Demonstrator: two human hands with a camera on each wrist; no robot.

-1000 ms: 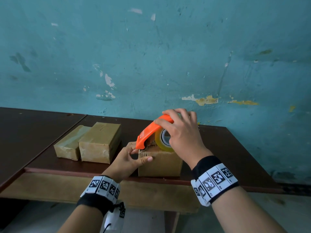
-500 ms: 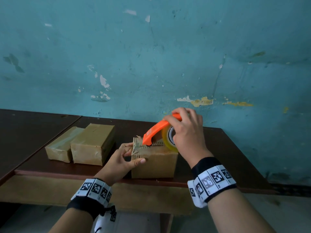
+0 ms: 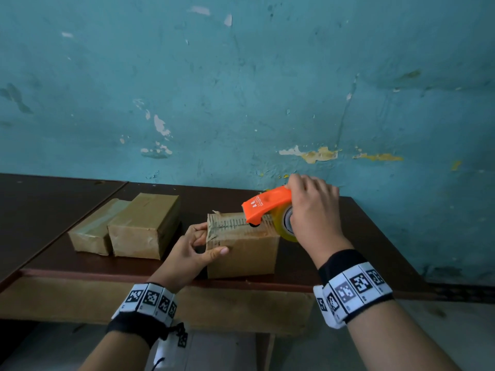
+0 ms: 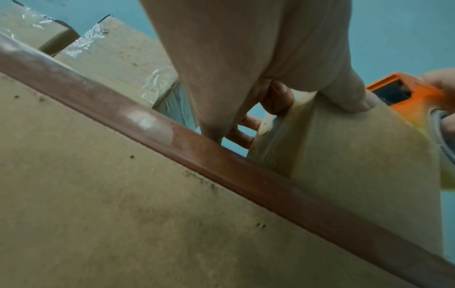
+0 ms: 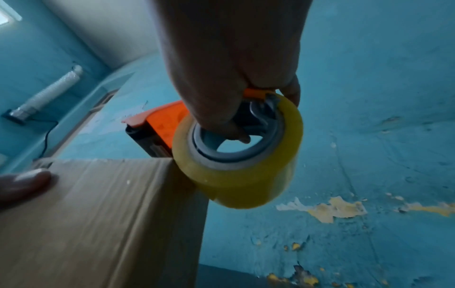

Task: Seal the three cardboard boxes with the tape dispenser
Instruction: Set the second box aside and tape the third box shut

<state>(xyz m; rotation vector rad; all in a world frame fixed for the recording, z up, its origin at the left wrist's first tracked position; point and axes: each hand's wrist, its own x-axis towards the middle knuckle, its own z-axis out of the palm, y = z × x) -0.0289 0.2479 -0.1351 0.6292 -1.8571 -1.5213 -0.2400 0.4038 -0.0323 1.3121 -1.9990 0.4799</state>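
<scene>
A small cardboard box (image 3: pixel 242 253) stands near the table's front edge, its top partly covered by tape. My left hand (image 3: pixel 199 246) grips its left end, thumb on the front face and fingers on the side; the left wrist view shows the same hold on the box (image 4: pixel 357 155). My right hand (image 3: pixel 312 212) grips the orange tape dispenser (image 3: pixel 267 204) with its yellowish tape roll (image 5: pixel 236 167), which sits at the box's (image 5: pixel 93 214) top right edge. Two taped boxes (image 3: pixel 143 226) (image 3: pixel 93 231) lie side by side to the left.
The dark brown table (image 3: pixel 334 261) stands against a peeling blue wall (image 3: pixel 241 89). A second table surface (image 3: pixel 40 207) adjoins on the left. A white corrugated pipe (image 5: pixel 49 91) hangs on the wall in the right wrist view.
My right hand has drawn the dispenser from the box's left end across its top to the right edge. The left hand stays on the box's left end.
</scene>
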